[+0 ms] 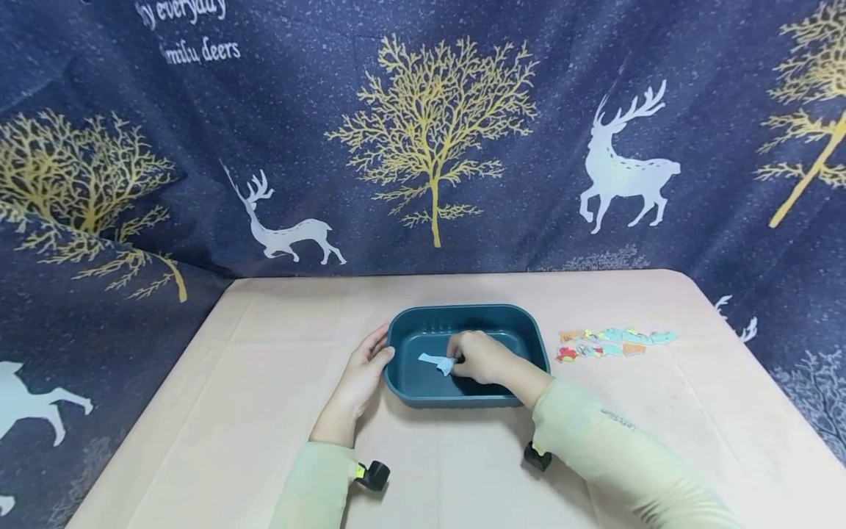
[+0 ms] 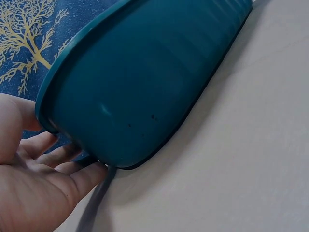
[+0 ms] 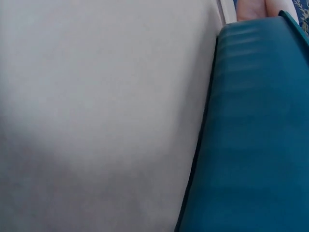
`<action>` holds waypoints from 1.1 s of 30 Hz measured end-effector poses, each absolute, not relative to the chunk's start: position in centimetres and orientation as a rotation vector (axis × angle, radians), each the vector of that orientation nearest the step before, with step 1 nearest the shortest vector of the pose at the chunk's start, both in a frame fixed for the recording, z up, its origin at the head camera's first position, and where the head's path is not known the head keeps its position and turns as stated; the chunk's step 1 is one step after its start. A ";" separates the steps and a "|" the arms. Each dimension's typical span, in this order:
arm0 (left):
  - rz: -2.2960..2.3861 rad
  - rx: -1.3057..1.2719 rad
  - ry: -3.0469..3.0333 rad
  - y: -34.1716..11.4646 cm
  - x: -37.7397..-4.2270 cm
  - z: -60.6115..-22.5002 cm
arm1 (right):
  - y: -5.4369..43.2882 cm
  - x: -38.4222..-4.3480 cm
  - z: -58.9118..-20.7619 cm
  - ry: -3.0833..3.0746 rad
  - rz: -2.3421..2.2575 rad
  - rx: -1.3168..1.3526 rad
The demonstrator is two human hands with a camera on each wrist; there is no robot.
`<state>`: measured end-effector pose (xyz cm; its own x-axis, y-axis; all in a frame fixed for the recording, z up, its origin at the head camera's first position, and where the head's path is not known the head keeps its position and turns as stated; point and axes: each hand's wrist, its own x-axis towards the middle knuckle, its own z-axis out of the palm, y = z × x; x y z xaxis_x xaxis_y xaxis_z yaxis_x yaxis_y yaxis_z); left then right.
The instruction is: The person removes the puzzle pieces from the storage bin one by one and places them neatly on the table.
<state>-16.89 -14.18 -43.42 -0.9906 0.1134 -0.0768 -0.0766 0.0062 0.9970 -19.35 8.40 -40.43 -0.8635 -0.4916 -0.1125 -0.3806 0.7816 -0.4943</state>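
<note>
A dark teal plastic basin (image 1: 423,400) stands on the table. At its left end my left hand (image 1: 357,375) grips it, thumb at the rim and fingers against the outer wall. The left wrist view shows these fingers (image 2: 91,176) bent under the basin's rounded end. My right hand (image 1: 485,358) reaches down inside the basin. Its fingertips pinch a small light-blue flat piece (image 1: 444,366) with an uneven outline, whose narrow strip points left. The right wrist view shows mostly the basin's outer side (image 3: 256,135), with the right hand out of sight.
Right of the basin lie several flat, colourful pieces (image 1: 611,353) in two rough rows, light blue, orange and red. A pale cloth covers the table (image 1: 251,411). Behind it hangs a dark blue curtain (image 1: 297,147) with deer and trees. Black wrist cameras (image 1: 377,476) stick out beside both sleeves.
</note>
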 end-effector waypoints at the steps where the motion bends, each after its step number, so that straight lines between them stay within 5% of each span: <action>1: 2.125 0.036 2.127 -14.2 -16.9 -43.4 | 8.5 -19.4 -40.4 2.742 -0.711 -0.669; 15: 2.116 0.033 2.141 -14.2 -16.9 -43.5 | 10.6 -19.5 -39.5 2.615 -1.089 -0.743; 33: 2.095 0.031 2.150 -14.2 -16.9 -43.5 | 14.5 -17.9 -37.8 2.639 -1.469 -0.500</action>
<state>-16.86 -14.15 -43.53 -0.9901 0.1116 -0.0853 -0.0824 0.0302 0.9961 -17.89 14.50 -37.83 -0.9435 -0.3197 0.0872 -0.2426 0.4872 -0.8389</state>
